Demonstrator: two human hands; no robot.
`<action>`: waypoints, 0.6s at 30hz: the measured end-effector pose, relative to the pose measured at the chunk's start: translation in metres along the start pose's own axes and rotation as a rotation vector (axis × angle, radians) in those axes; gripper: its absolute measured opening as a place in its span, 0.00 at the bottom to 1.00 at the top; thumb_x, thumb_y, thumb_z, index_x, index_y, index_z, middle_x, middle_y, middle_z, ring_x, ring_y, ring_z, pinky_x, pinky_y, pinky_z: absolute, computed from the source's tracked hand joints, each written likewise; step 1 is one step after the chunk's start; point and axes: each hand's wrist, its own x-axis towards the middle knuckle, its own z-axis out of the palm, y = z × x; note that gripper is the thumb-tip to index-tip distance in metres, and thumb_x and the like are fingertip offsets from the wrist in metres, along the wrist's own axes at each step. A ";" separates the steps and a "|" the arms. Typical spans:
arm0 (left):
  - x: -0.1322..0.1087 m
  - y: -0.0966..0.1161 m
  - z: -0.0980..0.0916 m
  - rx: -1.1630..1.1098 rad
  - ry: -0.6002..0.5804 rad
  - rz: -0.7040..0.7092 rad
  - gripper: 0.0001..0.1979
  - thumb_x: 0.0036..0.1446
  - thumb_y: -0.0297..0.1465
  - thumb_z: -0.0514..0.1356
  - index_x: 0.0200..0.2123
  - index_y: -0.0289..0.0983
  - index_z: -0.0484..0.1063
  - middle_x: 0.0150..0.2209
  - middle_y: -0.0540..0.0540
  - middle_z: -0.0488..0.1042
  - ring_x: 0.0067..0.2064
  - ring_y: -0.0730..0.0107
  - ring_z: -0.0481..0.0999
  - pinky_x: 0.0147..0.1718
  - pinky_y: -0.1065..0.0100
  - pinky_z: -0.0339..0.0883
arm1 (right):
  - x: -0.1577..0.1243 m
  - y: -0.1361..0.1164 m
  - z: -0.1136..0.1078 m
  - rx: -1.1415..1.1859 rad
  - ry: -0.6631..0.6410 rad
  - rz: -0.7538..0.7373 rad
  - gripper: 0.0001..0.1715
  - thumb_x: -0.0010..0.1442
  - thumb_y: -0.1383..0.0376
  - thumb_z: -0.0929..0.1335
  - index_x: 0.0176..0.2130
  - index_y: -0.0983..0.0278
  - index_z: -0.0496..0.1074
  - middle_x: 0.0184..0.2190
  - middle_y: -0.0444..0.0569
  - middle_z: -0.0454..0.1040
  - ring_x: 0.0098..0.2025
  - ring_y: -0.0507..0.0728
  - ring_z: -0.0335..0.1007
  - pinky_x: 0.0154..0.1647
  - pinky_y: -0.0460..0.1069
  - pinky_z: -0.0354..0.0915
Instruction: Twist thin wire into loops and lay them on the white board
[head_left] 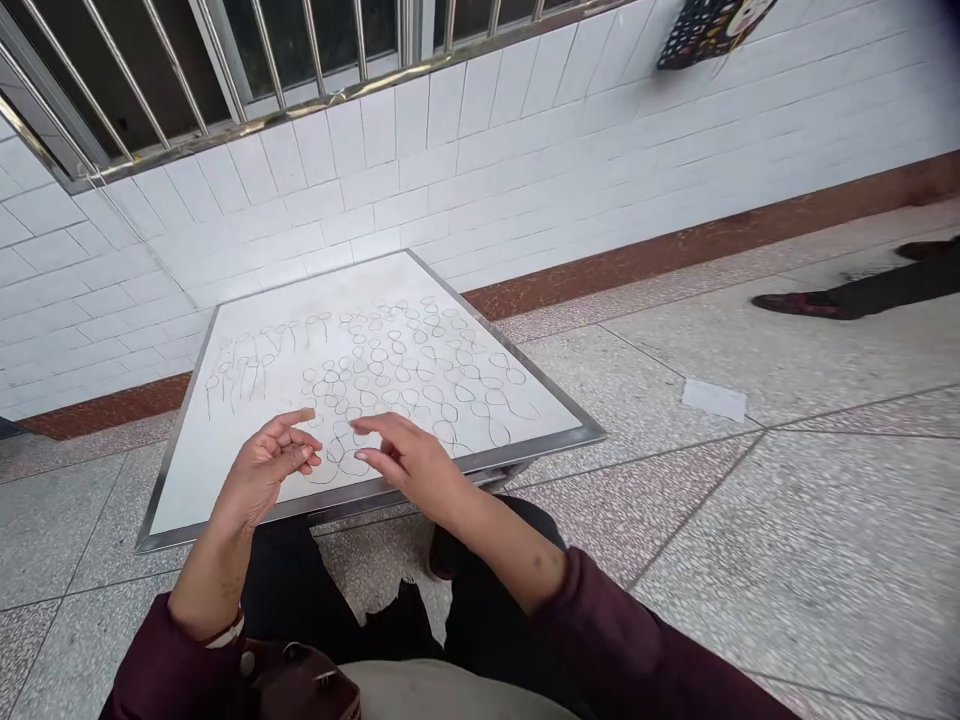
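My left hand (274, 460) is over the near edge of a white-topped table (187, 480), thumb and fingertips pinched together. A thin dark strand (330, 482) curves from beside those fingertips, and the pinch seems to hold its end. My right hand (412, 460) hovers opposite, thumb and index finger apart with nothing visible between them. Under and between the hands lie looped thin strands. Many more twisted, figure-eight-like loops (397, 370) spread over the middle and right of the tabletop. At its left lie strands with a small loop and long tails (247, 370).
The table has a grey metal rim (525, 450) and stands against a white tiled wall (337, 180) below a barred window (300, 50). A white paper (714, 399) lies on the floor at right. Another person's leg and shoe (810, 303) show farther right. A patterned bag (705, 35) hangs above.
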 end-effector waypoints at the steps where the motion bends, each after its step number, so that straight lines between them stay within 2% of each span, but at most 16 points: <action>1: -0.001 -0.002 0.000 -0.004 -0.034 -0.008 0.25 0.48 0.33 0.70 0.51 0.39 0.74 0.34 0.45 0.77 0.32 0.67 0.76 0.31 0.67 0.68 | 0.002 0.001 0.007 0.081 -0.021 0.045 0.15 0.65 0.56 0.65 0.46 0.60 0.74 0.40 0.48 0.75 0.23 0.48 0.66 0.28 0.47 0.70; 4: -0.001 -0.015 -0.006 -0.077 -0.025 0.007 0.25 0.50 0.35 0.69 0.53 0.40 0.73 0.36 0.45 0.78 0.34 0.67 0.77 0.35 0.66 0.70 | 0.000 0.007 0.029 0.308 0.012 0.255 0.13 0.63 0.56 0.66 0.37 0.62 0.75 0.30 0.44 0.73 0.19 0.47 0.63 0.20 0.44 0.67; 8: -0.006 -0.042 -0.012 -0.258 0.114 0.111 0.28 0.55 0.41 0.65 0.58 0.43 0.68 0.44 0.43 0.78 0.44 0.63 0.77 0.45 0.61 0.70 | -0.005 0.008 0.053 0.465 0.105 0.476 0.12 0.59 0.56 0.68 0.34 0.62 0.74 0.25 0.40 0.70 0.18 0.46 0.63 0.19 0.43 0.66; 13: -0.023 -0.072 -0.006 -0.292 0.161 0.079 0.26 0.51 0.36 0.68 0.54 0.43 0.70 0.44 0.43 0.77 0.45 0.63 0.77 0.45 0.62 0.70 | -0.009 0.009 0.078 0.543 0.137 0.527 0.14 0.58 0.55 0.69 0.35 0.63 0.73 0.25 0.41 0.70 0.18 0.46 0.64 0.19 0.42 0.66; 18: -0.032 -0.088 -0.005 -0.276 0.253 0.057 0.23 0.51 0.34 0.68 0.51 0.43 0.72 0.40 0.46 0.79 0.43 0.65 0.77 0.43 0.63 0.70 | -0.015 0.009 0.097 0.581 0.103 0.521 0.13 0.58 0.56 0.69 0.36 0.63 0.73 0.25 0.40 0.71 0.20 0.46 0.66 0.20 0.43 0.67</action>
